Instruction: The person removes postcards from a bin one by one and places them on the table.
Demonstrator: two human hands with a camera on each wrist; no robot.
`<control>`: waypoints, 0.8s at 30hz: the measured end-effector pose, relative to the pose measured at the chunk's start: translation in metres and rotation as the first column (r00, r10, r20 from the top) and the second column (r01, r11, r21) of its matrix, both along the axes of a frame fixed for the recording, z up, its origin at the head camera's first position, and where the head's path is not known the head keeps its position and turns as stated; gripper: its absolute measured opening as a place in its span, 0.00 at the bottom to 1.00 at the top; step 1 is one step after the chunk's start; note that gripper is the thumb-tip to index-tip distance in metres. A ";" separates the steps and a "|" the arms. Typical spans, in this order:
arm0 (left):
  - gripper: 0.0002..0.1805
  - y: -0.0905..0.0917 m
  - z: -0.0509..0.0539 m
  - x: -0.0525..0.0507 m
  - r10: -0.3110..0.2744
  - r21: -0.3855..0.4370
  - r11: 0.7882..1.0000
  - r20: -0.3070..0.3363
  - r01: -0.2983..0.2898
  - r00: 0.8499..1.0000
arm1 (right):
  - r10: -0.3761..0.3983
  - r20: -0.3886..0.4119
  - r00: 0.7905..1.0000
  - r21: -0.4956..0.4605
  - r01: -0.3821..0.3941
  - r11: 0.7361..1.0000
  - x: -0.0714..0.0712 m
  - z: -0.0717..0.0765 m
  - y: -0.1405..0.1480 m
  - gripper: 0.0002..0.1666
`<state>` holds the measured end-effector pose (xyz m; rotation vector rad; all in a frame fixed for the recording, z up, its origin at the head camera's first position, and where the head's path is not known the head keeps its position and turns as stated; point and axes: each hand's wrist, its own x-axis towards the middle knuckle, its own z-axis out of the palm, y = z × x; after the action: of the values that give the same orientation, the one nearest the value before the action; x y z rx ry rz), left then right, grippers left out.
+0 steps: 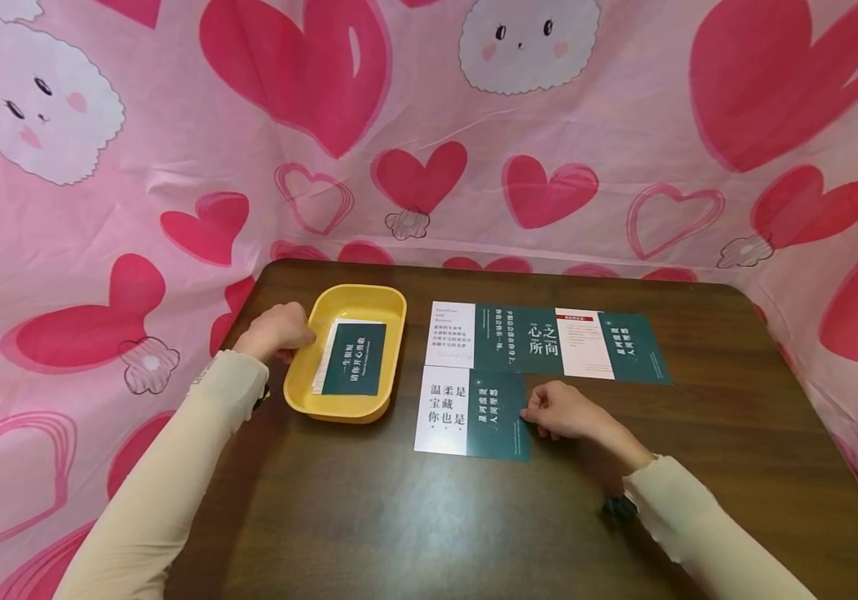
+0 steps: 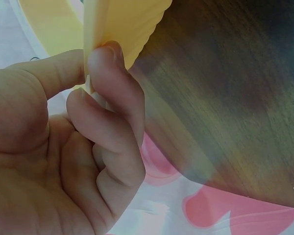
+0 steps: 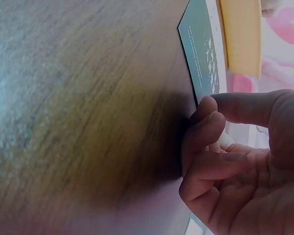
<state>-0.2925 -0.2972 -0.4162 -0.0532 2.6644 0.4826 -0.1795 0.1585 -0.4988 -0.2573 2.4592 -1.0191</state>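
Brown surface (image 1: 399,517) | left fingers (image 2: 112,73) closed, pinching yellow tray (image 1: 357,302) by its rim | right fingers (image 3: 206,129) closed, pinching green card's edge (image 1: 522,417)

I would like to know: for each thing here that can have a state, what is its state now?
Yellow tray: upright, partly filled.
Tray's green card: lying on white paper.
Near white card: flat.
Near green card: beside it, edge pinched.
Far row of cards: flat, side by side.
Left hand: gripping the tray's rim.
Right hand: pinching the near green card.
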 end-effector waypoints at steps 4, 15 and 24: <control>0.18 0.000 0.000 -0.001 0.005 -0.013 1.000 0.000 -0.005 1.000 | 0.020 -0.014 1.000 -0.018 -0.020 1.000 -0.001 0.003 -0.002 0.13; 0.18 -0.001 -0.006 -0.006 0.001 -0.014 1.000 0.013 -0.001 1.000 | 0.050 -0.068 0.996 -0.027 -0.052 0.998 -0.009 0.024 -0.022 0.11; 0.16 0.001 -0.001 -0.002 -0.030 -0.033 0.999 -0.004 0.030 1.000 | 0.051 -0.177 0.983 -0.075 -0.065 0.995 -0.025 0.062 -0.048 0.11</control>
<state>-0.2944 -0.2966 -0.4172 -0.0220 2.6738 0.4299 -0.2041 0.1101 -0.4367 -0.4595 2.5520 -1.1142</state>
